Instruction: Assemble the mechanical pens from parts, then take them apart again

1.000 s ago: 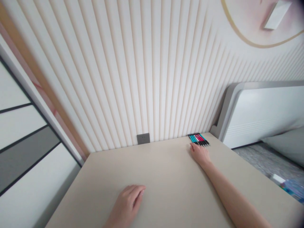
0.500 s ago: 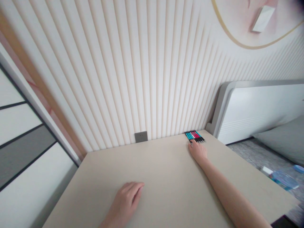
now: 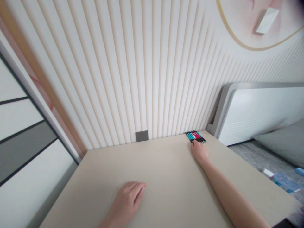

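A row of several slim pens [image 3: 195, 136] with teal and red barrels and black ends lies side by side on the beige tabletop [image 3: 171, 180], at the far edge against the wall. My right hand [image 3: 199, 151] rests on the table with its fingertips at the near ends of the pens. It shows no clear grip on them. Lower down, near the front of the table, my left hand [image 3: 125, 202] lies palm down with its fingers lightly curled, touching only the tabletop.
A grey wall socket [image 3: 142, 136] sits on the ribbed wall behind the table. To the right stand a white bed headboard [image 3: 256, 114] and a grey pillow [image 3: 280, 142]. A blue object [image 3: 285, 182] lies on the grey floor. White and grey panelled doors [image 3: 23, 142] fill the left.
The view has swung slightly. My right hand's fingertips have shifted a little right along the near ends of the pens. My left hand and the pens stay in place on the table.
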`<action>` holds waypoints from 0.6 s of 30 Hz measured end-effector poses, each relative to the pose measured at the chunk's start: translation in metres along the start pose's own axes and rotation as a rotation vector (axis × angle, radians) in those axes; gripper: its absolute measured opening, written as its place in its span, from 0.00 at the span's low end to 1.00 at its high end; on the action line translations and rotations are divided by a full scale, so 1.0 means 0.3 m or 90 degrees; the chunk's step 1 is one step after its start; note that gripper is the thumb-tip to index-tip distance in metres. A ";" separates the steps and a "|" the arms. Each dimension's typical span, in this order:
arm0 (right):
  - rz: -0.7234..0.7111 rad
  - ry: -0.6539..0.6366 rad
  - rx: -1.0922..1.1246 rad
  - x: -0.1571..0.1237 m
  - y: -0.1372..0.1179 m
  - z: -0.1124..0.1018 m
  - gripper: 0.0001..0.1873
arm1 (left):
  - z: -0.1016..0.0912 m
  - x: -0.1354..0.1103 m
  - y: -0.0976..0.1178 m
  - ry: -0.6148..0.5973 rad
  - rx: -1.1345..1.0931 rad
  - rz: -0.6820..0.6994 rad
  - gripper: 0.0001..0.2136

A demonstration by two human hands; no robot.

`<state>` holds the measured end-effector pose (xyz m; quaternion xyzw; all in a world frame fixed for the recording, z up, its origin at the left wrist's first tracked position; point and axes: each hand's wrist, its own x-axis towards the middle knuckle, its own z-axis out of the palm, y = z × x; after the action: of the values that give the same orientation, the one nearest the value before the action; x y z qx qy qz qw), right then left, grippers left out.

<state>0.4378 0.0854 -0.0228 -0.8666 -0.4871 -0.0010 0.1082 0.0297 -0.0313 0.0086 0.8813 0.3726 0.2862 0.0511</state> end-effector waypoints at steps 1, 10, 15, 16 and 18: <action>0.001 0.000 -0.001 0.003 0.001 0.003 0.20 | 0.000 0.001 0.000 -0.005 0.001 0.000 0.11; -0.008 0.008 -0.012 0.021 0.010 0.011 0.19 | -0.005 0.000 -0.006 -0.015 0.007 -0.016 0.11; -0.011 0.009 -0.019 0.023 0.016 0.019 0.20 | 0.002 0.002 -0.007 -0.036 0.004 -0.027 0.12; -0.012 0.011 -0.019 0.023 0.017 0.020 0.20 | 0.004 0.001 -0.009 -0.040 0.002 -0.030 0.12; -0.015 0.014 -0.019 0.022 0.018 0.021 0.20 | 0.004 0.001 -0.015 -0.047 0.005 -0.034 0.12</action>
<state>0.4452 0.0895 -0.0293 -0.8623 -0.4960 -0.0190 0.1006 0.0276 -0.0278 0.0063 0.8813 0.3947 0.2507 0.0689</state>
